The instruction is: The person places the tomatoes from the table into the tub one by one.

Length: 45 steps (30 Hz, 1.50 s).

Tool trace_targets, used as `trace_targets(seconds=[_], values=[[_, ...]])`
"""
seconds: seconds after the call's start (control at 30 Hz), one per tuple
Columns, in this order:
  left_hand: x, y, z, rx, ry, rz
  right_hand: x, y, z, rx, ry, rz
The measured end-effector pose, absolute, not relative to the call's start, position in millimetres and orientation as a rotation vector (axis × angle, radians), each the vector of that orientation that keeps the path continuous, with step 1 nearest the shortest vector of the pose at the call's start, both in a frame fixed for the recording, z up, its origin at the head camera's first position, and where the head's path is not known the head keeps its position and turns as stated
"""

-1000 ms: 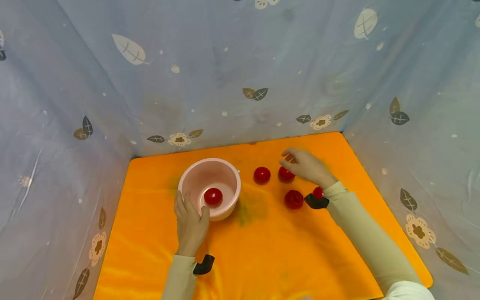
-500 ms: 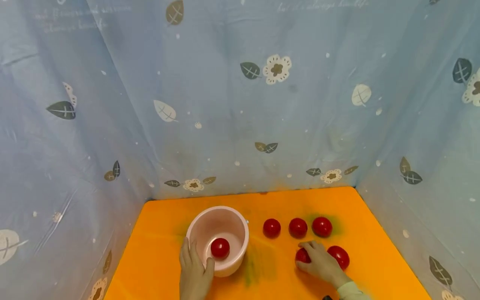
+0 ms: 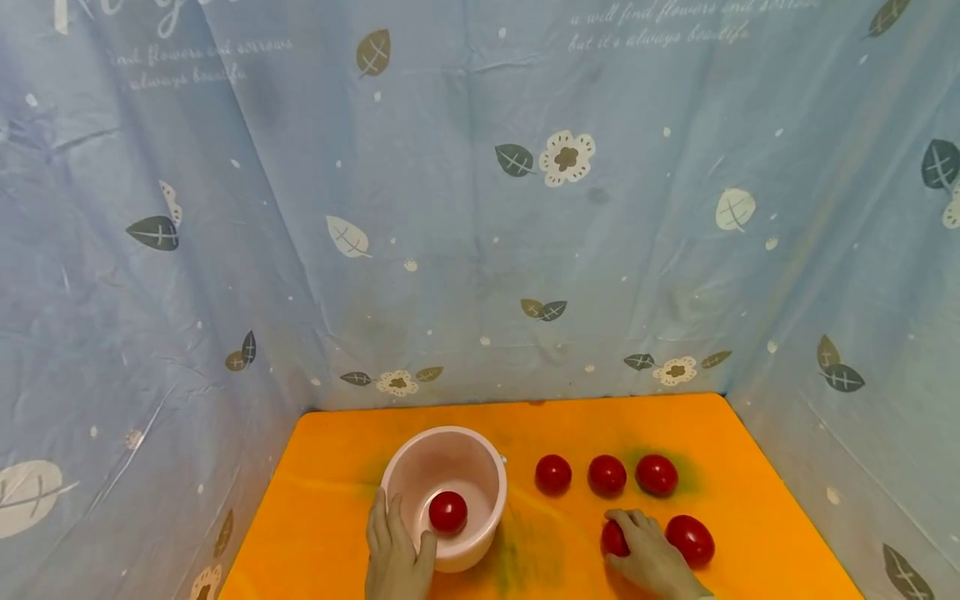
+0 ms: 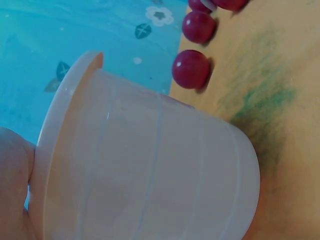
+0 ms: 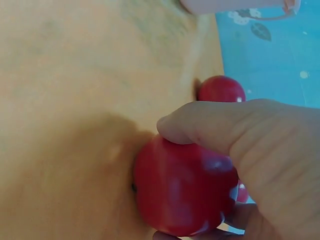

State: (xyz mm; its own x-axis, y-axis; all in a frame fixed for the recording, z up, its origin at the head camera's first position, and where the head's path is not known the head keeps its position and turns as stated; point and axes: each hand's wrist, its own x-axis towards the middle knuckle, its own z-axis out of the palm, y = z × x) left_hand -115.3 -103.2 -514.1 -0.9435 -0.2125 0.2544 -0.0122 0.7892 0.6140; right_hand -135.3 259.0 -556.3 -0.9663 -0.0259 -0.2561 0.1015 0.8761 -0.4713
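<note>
A pale pink bucket (image 3: 491, 533) stands upright on the left with one red apple (image 3: 447, 512) inside. My left hand (image 3: 397, 550) holds the bucket's near left rim, thumb and fingers spread along it. In the left wrist view, the bucket's ribbed side (image 4: 150, 165) fills the middle, and part of the hand (image 4: 15, 180) shows at the rim. My right hand (image 3: 648, 554) grips another red apple (image 5: 185, 185) low over the table, its thumb across one side. The hand partly covers this apple in the head view.
Three apples form a back row: left (image 3: 552, 475), middle (image 3: 607, 476) and right (image 3: 657, 475). Another apple (image 3: 690, 542) lies just right of my right hand. A patterned blue curtain (image 3: 450, 208) encloses the orange table (image 3: 337, 483) at the back and sides.
The head view has tilted upward. From above the back apples, my right hand has come down and nearer to me, and taken hold of a front apple. The left hand stays at the bucket.
</note>
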Motion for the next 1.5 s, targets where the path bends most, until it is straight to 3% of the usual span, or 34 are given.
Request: trace_targets(seconds=[0.4, 0.67, 1.07, 1.27, 1.5], values=[[-116.4, -106.4, -507.8, 0.177, -2.712, -0.936, -154.8, 257.8, -544.1, 0.025, 2.75, -0.842], [-120.3, -109.7, -503.3, 0.21, -2.791, -1.001, -187.9, 222.3, -468.7, -0.139, 2.931, -0.922], [-125.0, -111.5, -499.5, 0.208, -2.836, -1.049, -233.3, 112.7, -367.0, -0.531, 2.903, -1.093], [-122.3, -107.9, -501.4, 0.22, -2.837, -1.036, -235.7, 68.7, -364.1, -0.71, 2.777, -1.069], [-120.6, -105.1, -502.2, 0.178, -2.812, -1.009, -236.2, 42.3, -390.7, -0.774, 2.735, -0.873]])
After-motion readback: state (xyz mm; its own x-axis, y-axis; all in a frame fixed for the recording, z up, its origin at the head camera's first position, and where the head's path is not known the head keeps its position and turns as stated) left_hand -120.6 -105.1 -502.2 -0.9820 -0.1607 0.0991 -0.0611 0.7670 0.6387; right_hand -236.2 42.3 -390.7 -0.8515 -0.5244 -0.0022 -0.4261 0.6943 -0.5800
